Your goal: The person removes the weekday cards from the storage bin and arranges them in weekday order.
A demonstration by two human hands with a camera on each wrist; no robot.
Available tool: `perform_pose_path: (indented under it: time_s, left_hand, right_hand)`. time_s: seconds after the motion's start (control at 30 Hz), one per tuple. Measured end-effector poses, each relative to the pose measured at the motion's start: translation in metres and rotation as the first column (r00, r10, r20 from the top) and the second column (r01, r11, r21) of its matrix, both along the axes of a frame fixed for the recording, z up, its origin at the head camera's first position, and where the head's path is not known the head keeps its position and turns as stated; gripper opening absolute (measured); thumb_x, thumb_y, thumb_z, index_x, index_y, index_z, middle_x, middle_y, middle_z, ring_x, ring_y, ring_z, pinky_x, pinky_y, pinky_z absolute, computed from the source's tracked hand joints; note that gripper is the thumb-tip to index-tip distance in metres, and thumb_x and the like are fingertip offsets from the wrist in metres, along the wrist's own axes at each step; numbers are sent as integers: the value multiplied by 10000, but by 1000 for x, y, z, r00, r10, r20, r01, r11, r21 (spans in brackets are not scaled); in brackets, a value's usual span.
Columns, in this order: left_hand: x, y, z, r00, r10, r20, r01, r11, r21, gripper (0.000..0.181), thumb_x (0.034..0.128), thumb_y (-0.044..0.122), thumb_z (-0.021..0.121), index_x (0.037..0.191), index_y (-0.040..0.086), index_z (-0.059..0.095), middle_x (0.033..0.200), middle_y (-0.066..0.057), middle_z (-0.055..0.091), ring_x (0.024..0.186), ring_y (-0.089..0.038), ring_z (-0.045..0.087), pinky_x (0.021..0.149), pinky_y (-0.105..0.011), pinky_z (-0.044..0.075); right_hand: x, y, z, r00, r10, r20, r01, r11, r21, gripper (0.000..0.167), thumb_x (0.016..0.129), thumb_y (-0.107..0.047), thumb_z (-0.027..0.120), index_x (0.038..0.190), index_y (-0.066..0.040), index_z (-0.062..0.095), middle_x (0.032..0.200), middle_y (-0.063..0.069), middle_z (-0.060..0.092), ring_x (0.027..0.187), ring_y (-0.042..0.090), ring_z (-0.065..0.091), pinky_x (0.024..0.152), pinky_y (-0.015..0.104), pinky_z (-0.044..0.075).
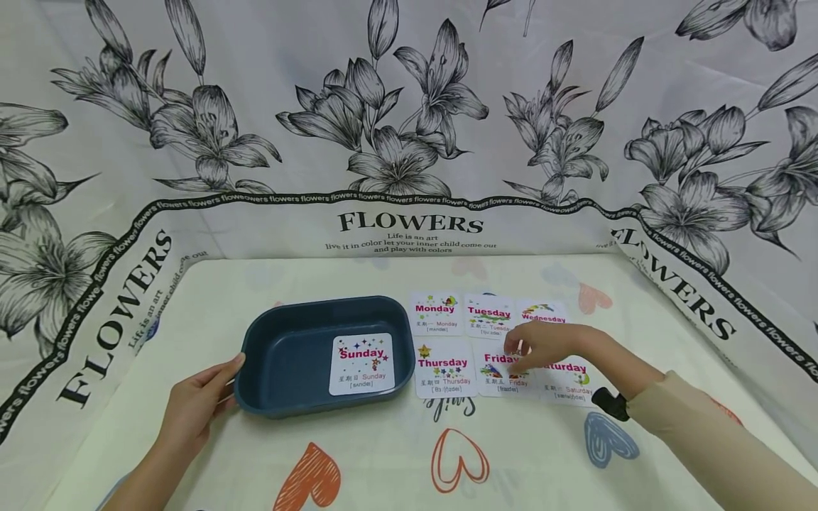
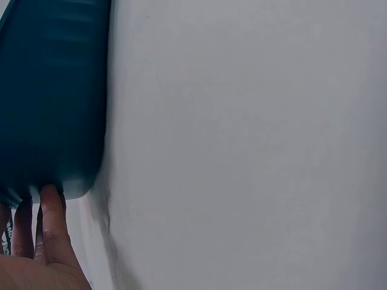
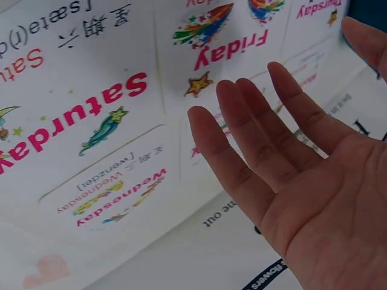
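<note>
My left hand (image 1: 194,408) holds the left end of a dark blue plastic bin (image 1: 287,404), thumb at the rim and fingers against the outer wall. In the left wrist view, fingertips meet the bin's end. A white Sunday card (image 1: 362,380) lies flat inside the bin, toward its right end. Over the Friday card (image 1: 495,387) hovers my right hand (image 1: 543,344), its fingers relaxed and apart with nothing between them. It partly covers the Friday card and the Saturday card (image 1: 565,387). The right wrist view shows the palm and loosely spread fingers above the cards.
Right of the bin, cards lie in two rows: Monday (image 1: 436,323), Tuesday (image 1: 488,325) and Wednesday (image 1: 543,311) behind, Thursday (image 1: 445,380) in front with Friday and Saturday. A heart-printed cloth (image 1: 383,461) covers the table. Flower-printed curtain (image 1: 409,106) surrounds the back and sides.
</note>
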State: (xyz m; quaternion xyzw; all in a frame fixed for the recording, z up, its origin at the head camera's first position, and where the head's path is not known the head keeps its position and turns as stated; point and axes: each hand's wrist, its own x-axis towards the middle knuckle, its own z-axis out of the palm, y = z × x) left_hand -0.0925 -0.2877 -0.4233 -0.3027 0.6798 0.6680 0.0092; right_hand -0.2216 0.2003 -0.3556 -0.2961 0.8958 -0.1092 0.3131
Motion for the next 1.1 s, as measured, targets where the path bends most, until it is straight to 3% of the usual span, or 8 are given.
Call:
perform_pose_path:
  time_s: [0.17, 0.57, 0.87, 1.1]
  left_hand:
    - [0, 0, 0, 1000, 3, -4, -3, 1000, 2, 130, 752, 458, 721, 673, 374, 663, 732, 218, 623, 679, 26, 626, 580, -175, 529]
    - [0, 0, 1, 1000, 4, -11, -4, 999, 33, 119, 759, 437, 723, 679, 366, 671, 733, 214, 632, 678, 29, 628, 573, -170, 527]
    - [2, -1, 2, 999, -28, -23, 29, 998, 58, 110, 783, 413, 710, 697, 358, 670, 747, 212, 633, 694, 33, 631, 579, -169, 528]
    - [3, 0, 2, 1000, -24, -18, 25, 999, 24, 119, 780, 431, 705, 700, 360, 654, 748, 220, 620, 698, 34, 627, 588, -171, 529]
  right_hand:
    - [1, -21, 10, 1000, 21, -7, -21, 1000, 0, 354, 813, -327, 693, 1068, -95, 609, 1070, 24, 603, 1003, 252, 564, 803, 369, 505]
    - [-7, -68, 29, 990, 135, -30, -134, 991, 21, 444, 828, -382, 663, 1146, -82, 587, 1156, 61, 587, 1052, 258, 555, 844, 333, 482]
    - [-6, -103, 42, 979, 203, -32, -204, 978, -41, 432, 842, -372, 646, 1166, -94, 580, 1168, 39, 574, 1065, 233, 552, 864, 324, 478]
    - [-5, -135, 46, 959, 283, -37, -285, 951, -118, 428, 848, -332, 646, 1175, -64, 575, 1190, 80, 574, 1049, 221, 553, 849, 289, 479]
